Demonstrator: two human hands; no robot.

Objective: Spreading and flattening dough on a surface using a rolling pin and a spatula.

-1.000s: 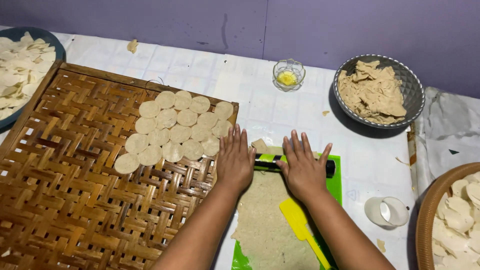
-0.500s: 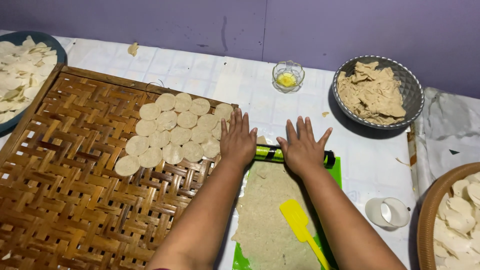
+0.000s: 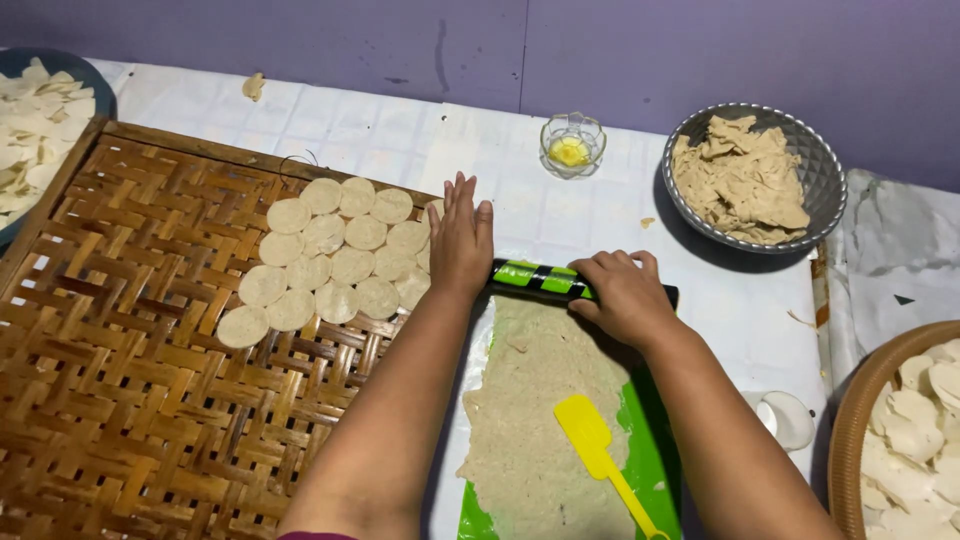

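The right hand point(image 3: 625, 295) now curls its grip around the rolling pin point(image 3: 560, 282); the left hand point(image 3: 460, 240) stays flat, released.

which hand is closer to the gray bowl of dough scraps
The right hand. It rests on the rolling pin, just below and left of the gray bowl. The left hand lies flat on the pin's far end, by the round dough discs, farther away.

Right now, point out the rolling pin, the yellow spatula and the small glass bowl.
rolling pin point(image 3: 540, 279), head view, green-and-black barrel between the hands
yellow spatula point(image 3: 583, 424), head view, middle of its flat blade
small glass bowl point(image 3: 571, 146), head view, centre, over the yellow liquid
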